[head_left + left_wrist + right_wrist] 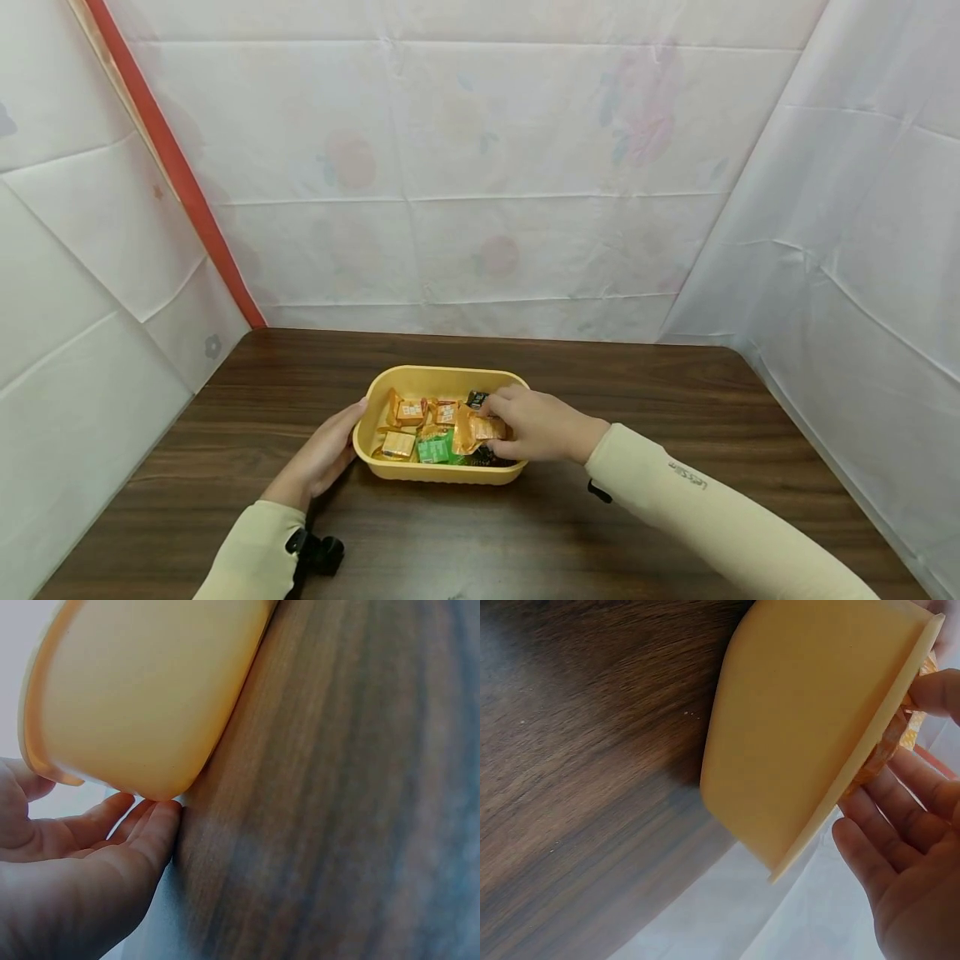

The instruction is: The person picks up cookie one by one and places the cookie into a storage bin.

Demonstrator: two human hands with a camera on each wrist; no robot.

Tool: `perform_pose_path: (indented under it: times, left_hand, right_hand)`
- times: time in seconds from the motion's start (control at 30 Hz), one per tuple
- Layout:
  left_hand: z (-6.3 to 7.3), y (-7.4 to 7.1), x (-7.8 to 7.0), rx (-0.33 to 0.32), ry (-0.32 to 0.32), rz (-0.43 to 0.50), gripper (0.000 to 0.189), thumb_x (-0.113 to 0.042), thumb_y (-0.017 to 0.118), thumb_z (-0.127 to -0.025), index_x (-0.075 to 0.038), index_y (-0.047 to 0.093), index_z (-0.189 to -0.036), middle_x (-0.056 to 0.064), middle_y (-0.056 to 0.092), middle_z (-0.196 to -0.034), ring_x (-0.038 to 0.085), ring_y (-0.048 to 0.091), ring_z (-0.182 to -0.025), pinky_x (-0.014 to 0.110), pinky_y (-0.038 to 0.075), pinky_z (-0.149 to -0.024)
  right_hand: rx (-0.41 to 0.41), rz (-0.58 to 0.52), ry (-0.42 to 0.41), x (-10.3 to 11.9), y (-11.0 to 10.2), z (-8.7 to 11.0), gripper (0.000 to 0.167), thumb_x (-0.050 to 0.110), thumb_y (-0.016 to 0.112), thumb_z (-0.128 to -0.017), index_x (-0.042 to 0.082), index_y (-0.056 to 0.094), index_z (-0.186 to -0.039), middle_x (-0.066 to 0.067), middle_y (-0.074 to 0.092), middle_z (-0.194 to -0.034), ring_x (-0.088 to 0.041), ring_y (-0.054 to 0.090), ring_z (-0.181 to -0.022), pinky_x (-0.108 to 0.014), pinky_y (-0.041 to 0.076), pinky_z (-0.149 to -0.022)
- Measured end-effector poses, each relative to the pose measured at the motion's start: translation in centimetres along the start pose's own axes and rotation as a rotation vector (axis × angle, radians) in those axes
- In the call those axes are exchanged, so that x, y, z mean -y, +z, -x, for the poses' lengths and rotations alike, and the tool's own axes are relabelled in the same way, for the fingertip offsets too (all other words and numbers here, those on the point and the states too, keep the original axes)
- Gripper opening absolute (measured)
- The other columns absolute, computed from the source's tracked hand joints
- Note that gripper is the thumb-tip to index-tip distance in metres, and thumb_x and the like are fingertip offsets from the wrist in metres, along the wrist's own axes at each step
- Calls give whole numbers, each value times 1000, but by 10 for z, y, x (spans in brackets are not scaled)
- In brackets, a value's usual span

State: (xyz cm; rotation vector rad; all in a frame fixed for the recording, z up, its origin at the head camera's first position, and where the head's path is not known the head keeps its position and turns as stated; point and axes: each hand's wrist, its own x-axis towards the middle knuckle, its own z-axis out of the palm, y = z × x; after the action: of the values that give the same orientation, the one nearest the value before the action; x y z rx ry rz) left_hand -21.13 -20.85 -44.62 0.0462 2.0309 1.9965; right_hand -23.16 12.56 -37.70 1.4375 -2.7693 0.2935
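Observation:
A yellow plastic basin (438,473) stands on the table, holding several small wrapped snack packets. Among them are an orange packet (410,412), a pale-labelled packet (398,445), a green packet (433,451) and a dark packet (477,399). My left hand (330,446) touches the basin's left end; its fingertips (161,817) lie along the outer wall with the thumb by the rim. Over the basin's right side, my right hand (543,427) pinches an orange-wrapped packet (480,428) between thumb and fingers. In the right wrist view, the orange wrapper (889,746) shows at the rim, partly hidden by the fingers.
The dark wood-grain table (600,533) runs back to a white patterned sheet (465,167). Similar sheets hang at the left and right, with a red strip (187,192) at the left corner. Each wrist wears a black strap, the left one with a small black device (322,553).

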Motion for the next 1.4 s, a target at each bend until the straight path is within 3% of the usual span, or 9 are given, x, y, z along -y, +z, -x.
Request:
perform_pose_path:
  times: [0.17,0.43,0.73,1.2,1.4]
  left_hand:
    - [0,0,0,2,1,3,74,-50,30,-109,2,13,-159,18,11,-165,28,15,-148,45,21,-115]
    - [1,0,1,-3,2,-2,75,-52,30,-108,2,15,-159,18,15,-164,27,19,-146,34,32,-110]
    - [0,0,0,-1,-4,-3,76,-52,29,-109,2,13,-159,19,11,-165,28,16,-148,46,21,-116]
    - [1,0,-1,1,-2,-13,76,-52,29,-108,2,12,-159,19,11,-165,29,16,-148,47,20,-116]
    - [1,1,0,0,-4,-10,77,-53,29,-108,2,11,-159,19,10,-165,30,15,-149,48,19,-116]
  right_hand:
    - [42,2,-25,1,1,-3,27,30,66,-97,13,65,-117,3,59,-103,-10,48,-85,-23,46,-69]
    - [112,-13,-35,2,1,-9,25,28,66,-97,13,66,-117,3,60,-105,-9,49,-86,-24,46,-73]
    - [179,-70,-2,2,4,-17,29,29,67,-98,11,69,-120,2,65,-111,-6,53,-89,-25,49,-81]
    - [229,-87,26,4,4,-18,34,30,68,-98,10,67,-125,1,65,-117,-5,55,-93,-24,49,-84]
    - [234,-83,43,4,3,-16,37,35,67,-98,12,66,-128,2,63,-123,-9,57,-106,-27,49,-90]
